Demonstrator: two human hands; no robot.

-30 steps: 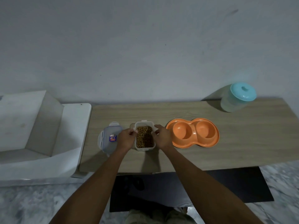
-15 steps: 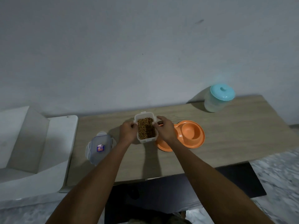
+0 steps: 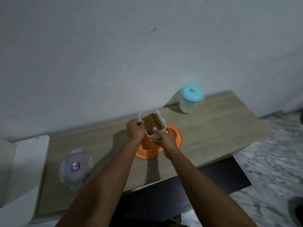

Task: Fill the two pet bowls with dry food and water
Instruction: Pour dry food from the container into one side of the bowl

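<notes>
Both hands hold the tub (image 3: 151,123) of kibble (image 3: 151,122) in mid-air at the centre of the frame. The left hand (image 3: 135,132) has its fingers curled round the tub's left wall. The right hand (image 3: 167,139) pinches the near right corner, thumb on the rim. The tub's long axis runs from upper left down towards lower right, and its near end looks the lower, so any pour would likely leave that end. The orange bowls (image 3: 176,136) lie directly beneath on the table (image 3: 221,125), their long axis going from lower left to upper right. The pour depends on which well sits under that low end. I cannot tell which, because the hands and tub cover the bowls' middle and most of both wells. No kibble shows falling, and what the wells contain is hidden. The jug (image 3: 191,100), teal-lidded and presumably for the water, stands well apart at the upper right, nearer the right hand. How full it is cannot be made out. The tub's lid (image 3: 76,167) lies flat at lower left.
</notes>
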